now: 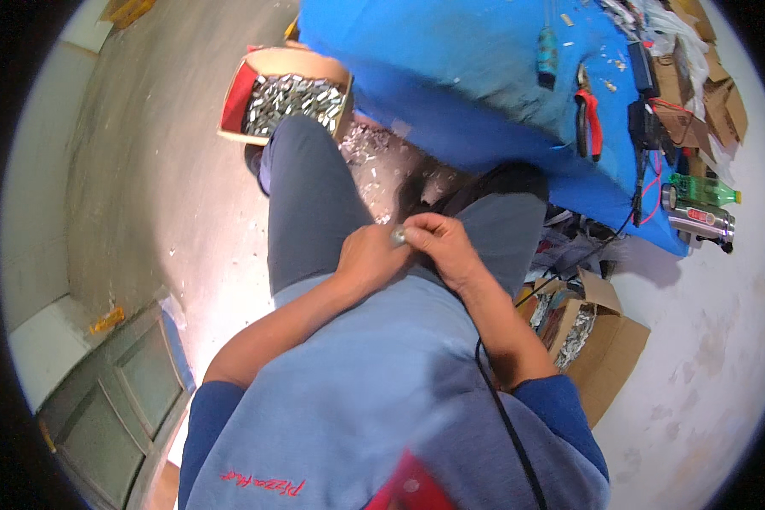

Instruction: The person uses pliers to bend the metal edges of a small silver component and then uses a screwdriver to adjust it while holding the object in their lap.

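Note:
Above my lap my two hands meet. A small round silvery metal piece (398, 235) shows between them. My left hand (371, 257) is closed around it, its fingers curled and partly hidden. My right hand (444, 246) pinches at the same piece with thumb and forefinger. What kind of part it is I cannot make out. Beyond my left knee stands an open cardboard box (345, 98) filled with many short shiny metal pieces (293, 102).
A blue-covered table (450, 76) bears a teal-handled screwdriver (547, 55) and red-handled pliers (588, 119). At its right are a green bottle (705, 189) and a steel flask (699, 221). An open carton (608, 344) stands low right. A black cable (506, 416) crosses my front.

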Available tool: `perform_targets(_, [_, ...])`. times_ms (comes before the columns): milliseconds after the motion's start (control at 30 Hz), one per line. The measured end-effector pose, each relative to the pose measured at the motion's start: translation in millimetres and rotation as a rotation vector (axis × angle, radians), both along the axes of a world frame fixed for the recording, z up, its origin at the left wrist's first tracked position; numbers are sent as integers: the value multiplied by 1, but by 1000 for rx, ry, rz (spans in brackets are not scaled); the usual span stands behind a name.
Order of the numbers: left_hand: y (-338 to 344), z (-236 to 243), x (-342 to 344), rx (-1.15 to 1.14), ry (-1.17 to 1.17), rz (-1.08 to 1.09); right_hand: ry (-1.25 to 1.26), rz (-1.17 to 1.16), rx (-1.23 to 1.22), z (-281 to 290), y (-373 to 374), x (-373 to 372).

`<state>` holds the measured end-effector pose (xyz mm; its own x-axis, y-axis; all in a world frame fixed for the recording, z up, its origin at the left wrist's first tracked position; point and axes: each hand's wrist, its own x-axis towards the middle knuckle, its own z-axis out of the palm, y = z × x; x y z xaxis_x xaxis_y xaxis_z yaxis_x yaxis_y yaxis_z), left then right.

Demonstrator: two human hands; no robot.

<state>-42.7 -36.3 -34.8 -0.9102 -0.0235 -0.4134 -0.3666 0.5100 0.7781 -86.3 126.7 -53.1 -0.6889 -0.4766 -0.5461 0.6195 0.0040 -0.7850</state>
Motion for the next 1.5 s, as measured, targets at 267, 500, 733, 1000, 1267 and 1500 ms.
perform_targets(267, [-3, -17, -1, 140, -52, 67, 1301, -354, 673, 104, 20, -87])
perform_targets(500, [-7, -29, -2, 259, -32, 135, 1364, -273, 1079, 132, 38, -196])
perform_targets(733, [-12, -29, -1, 335, -7, 247, 1338, -149, 1237, 92, 37, -270])
perform_targets(1000, [-16, -33, -4, 451, -63, 316, 675, -466, 18, 142, 66, -114])
perform_targets(1267, [-18, -35, -24, 767, -292, 339, 228, -291, 103, 104, 131, -41])
perform_targets(1500, [-23, -35, -29, 1023, -354, 351, 37, -231, 137, 83, 139, -41])
